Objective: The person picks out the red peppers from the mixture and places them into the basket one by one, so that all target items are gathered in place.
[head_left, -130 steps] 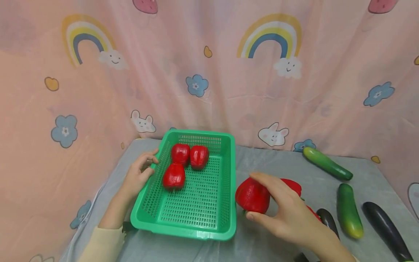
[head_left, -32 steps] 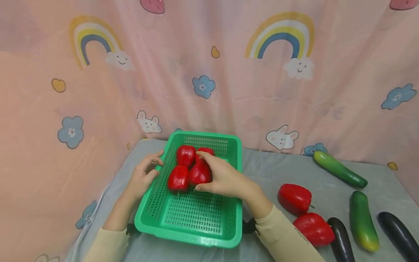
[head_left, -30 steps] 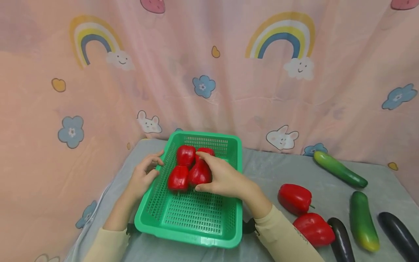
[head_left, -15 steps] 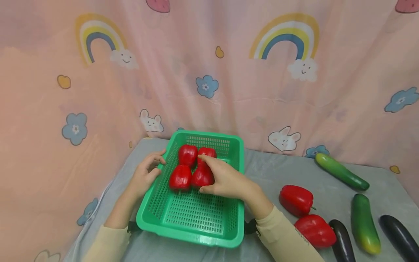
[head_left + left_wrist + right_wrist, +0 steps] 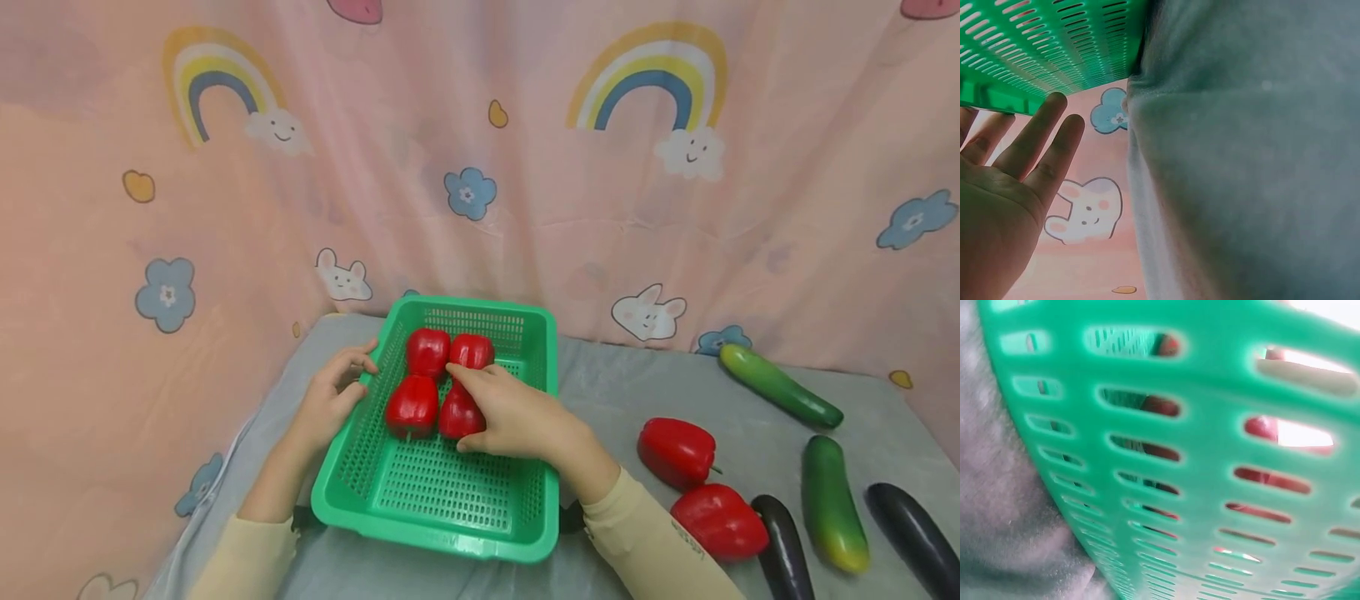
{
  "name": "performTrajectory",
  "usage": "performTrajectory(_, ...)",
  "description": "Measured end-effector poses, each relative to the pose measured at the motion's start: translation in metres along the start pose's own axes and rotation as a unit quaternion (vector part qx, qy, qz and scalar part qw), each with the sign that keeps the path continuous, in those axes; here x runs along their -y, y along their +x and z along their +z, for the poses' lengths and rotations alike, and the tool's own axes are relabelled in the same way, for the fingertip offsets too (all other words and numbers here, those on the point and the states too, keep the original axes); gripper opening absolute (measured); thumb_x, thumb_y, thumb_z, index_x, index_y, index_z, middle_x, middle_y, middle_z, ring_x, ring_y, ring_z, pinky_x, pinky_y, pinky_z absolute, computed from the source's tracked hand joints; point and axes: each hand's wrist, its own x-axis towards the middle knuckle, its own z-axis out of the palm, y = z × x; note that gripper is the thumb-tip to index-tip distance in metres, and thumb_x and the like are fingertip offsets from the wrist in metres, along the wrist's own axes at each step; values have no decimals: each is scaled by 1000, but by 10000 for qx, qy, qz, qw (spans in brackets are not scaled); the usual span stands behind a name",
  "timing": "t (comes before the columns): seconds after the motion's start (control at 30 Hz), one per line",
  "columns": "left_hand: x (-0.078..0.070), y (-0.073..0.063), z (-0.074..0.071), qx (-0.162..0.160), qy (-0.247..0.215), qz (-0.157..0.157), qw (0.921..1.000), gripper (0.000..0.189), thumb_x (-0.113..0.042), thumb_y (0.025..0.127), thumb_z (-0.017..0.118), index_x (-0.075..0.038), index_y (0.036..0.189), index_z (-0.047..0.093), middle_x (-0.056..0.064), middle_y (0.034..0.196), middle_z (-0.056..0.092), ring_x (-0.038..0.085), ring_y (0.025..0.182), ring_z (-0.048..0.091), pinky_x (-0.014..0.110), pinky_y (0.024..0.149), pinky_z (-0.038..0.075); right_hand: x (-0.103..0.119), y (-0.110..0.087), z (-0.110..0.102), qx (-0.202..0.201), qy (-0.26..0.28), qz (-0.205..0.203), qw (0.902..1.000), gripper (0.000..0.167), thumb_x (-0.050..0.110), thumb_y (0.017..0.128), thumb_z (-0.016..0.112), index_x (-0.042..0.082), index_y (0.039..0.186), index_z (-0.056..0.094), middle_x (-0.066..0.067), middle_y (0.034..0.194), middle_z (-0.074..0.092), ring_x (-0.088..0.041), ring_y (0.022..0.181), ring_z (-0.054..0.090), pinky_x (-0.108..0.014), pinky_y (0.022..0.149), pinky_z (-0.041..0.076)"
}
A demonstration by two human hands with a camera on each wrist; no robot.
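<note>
In the head view a green perforated basket (image 5: 435, 546) holds several glossy red bell peppers. My right hand (image 5: 525, 417) reaches over its right wall, with thumb and fingers about the near right bell pepper (image 5: 459, 410), which lies in the basket. Against it on the left is another bell pepper (image 5: 412, 406), and two more sit behind. My left hand (image 5: 330, 396) touches the left rim with its fingertips; the left wrist view shows its fingers (image 5: 1029, 140) extended below the rim. Through the slots of the basket wall (image 5: 1204, 444), the right wrist view gives glimpses of red.
Right of the basket, on the grey cloth (image 5: 600, 392), lie two red bell peppers (image 5: 677, 452), two eggplants (image 5: 780, 546) and two green zucchini-like vegetables (image 5: 780, 385). A pink patterned curtain (image 5: 540, 183) hangs behind the table.
My right hand has carried a bell pepper from beside the basket into it, beside the others. In the last half second the hand has shifted slightly toward the near side. The left hand stays at the rim.
</note>
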Motion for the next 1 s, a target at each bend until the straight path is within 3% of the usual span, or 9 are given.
performTrajectory(0.37, 1, 1, 0, -53, 11, 146, 9999, 25, 13, 93, 53, -1, 109, 65, 22, 159, 56, 49, 127, 65, 25, 93, 49, -2, 4, 4, 163, -50, -63, 9998, 108, 35, 82, 98, 11, 169, 39, -6, 155, 58, -27, 143, 53, -44, 106, 57)
performTrajectory(1.0, 3, 1, 1, -92, 51, 270, 9996, 25, 14, 92, 52, 0, 108, 65, 25, 157, 57, 51, 127, 64, 21, 96, 49, -1, 1, 4, 283, -145, -220, 9993, 105, 37, 84, 96, 9, 167, 39, -8, 155, 59, -27, 142, 56, -46, 108, 56)
